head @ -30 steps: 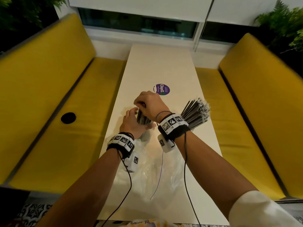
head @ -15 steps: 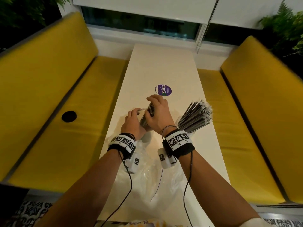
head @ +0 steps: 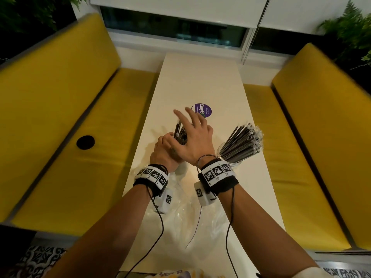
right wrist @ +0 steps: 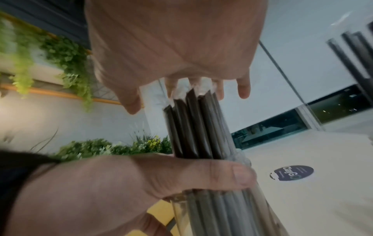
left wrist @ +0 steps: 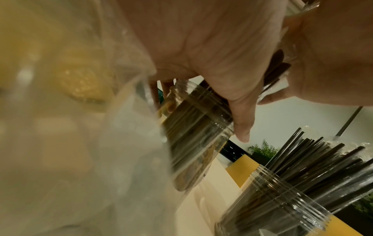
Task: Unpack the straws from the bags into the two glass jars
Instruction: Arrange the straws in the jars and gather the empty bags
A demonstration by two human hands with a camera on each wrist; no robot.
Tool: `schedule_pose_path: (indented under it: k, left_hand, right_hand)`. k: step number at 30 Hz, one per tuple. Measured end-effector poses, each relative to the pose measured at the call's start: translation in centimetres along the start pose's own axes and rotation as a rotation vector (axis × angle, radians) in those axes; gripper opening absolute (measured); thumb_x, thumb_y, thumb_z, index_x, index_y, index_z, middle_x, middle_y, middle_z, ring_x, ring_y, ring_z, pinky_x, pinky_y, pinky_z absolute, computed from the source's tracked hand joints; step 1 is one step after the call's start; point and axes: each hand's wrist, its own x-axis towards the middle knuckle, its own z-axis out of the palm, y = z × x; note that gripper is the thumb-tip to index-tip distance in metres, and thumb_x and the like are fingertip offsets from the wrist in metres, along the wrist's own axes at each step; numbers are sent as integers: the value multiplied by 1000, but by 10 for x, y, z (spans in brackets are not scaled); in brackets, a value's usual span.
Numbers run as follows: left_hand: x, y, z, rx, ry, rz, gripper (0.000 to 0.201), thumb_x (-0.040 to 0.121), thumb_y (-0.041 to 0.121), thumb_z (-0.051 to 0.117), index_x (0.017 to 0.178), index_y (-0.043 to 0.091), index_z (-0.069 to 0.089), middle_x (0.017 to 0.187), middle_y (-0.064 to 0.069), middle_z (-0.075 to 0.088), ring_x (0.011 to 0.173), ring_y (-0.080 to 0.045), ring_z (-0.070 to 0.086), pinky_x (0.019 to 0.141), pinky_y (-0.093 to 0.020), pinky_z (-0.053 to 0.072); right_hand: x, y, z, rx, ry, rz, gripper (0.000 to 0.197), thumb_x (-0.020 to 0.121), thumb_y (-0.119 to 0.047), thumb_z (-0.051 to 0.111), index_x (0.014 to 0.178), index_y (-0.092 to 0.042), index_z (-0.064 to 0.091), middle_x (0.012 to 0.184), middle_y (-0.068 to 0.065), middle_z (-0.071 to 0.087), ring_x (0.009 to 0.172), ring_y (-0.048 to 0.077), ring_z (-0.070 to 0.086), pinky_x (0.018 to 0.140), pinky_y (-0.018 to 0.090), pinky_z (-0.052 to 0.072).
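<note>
My left hand (head: 164,151) grips a clear glass jar (left wrist: 197,127) at its threaded neck, thumb curled across the front, and the jar leans. A bundle of dark wrapped straws (head: 178,131) stands in it, their tops seen close in the right wrist view as straws (right wrist: 193,124). My right hand (head: 192,135) is spread above those tops, fingers straight and apart, holding nothing. A second glass jar (head: 226,155) stands to the right, packed with a fan of dark straws (head: 243,141).
A crumpled clear plastic bag (head: 186,209) lies on the narrow cream table (head: 200,77) under my wrists. A round purple sticker (head: 203,110) sits just beyond my hands. Yellow benches (head: 60,117) flank both long sides of the table.
My right hand, which held the straw bundle at the jar, has let go and spread its fingers above the straws. The left hand keeps its hold on the jar.
</note>
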Motion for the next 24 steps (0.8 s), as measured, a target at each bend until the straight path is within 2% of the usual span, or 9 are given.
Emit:
schedule_pose_path:
  k: [2,4,5,7,10,14,17,20,24]
  left_hand:
    - [1,0,1,12,12,3,97,69,53,86,151,31,38,149,-1,53,132,-29,59,103,-53,57]
    - [-3,4,-3,10,13,-22,96,75,36,91,155,27,37,154,-2,48,138,-29,53,108,-53,53]
    - [-4,4,-4,-9,13,-27,98,75,35,93,155,28,37,155,0,47,138,-28,51,108,-53,53]
    - [-5,5,-4,-25,3,-25,101,73,39,94,155,30,37,156,2,46,138,-27,51,107,-54,52]
    - [-6,8,-6,-14,-4,-8,97,77,33,91,156,29,35,156,0,46,141,-28,49,108,-54,51]
    - [-8,9,-7,50,-8,11,98,80,36,89,159,27,31,157,-1,45,141,-28,51,108,-52,52]
    - [-6,11,-11,44,-80,6,121,73,47,93,166,23,19,164,-4,39,147,-30,47,114,-54,47]
    - [-8,15,-23,-13,-183,-16,153,60,59,97,170,22,-2,173,-7,24,158,-32,32,125,-57,35]
    - [-22,21,-50,-49,-226,24,158,61,60,97,169,20,-12,178,-8,12,164,-31,18,129,-55,27]
  right_hand:
    - [3,-1,8,-17,-6,-51,60,95,-57,53,151,-36,48,164,1,40,147,32,37,113,54,37]
    - [9,5,15,78,60,-71,40,101,-30,58,138,-17,64,150,8,57,133,32,52,105,52,50]
    - [12,9,18,114,115,-63,33,101,-18,59,133,-10,68,141,10,64,125,32,57,99,51,54]
    - [14,14,21,119,191,-45,30,102,-9,58,129,-3,69,130,12,69,117,33,62,93,48,57]
    - [8,10,23,9,192,-38,33,106,-15,51,133,-2,66,133,13,69,117,34,63,92,47,57]
    - [2,5,18,-132,-3,-2,56,109,-39,32,154,-9,46,159,9,50,146,29,44,117,45,40]
    - [5,8,3,-33,-119,29,57,111,-45,28,159,-16,40,166,3,41,151,25,37,122,45,30]
    - [8,11,-12,164,-136,92,56,111,-47,28,159,-20,41,164,2,43,151,27,38,123,48,28]
    - [5,11,-30,277,-36,112,54,112,-46,31,157,-21,44,161,4,48,151,25,39,124,48,30]
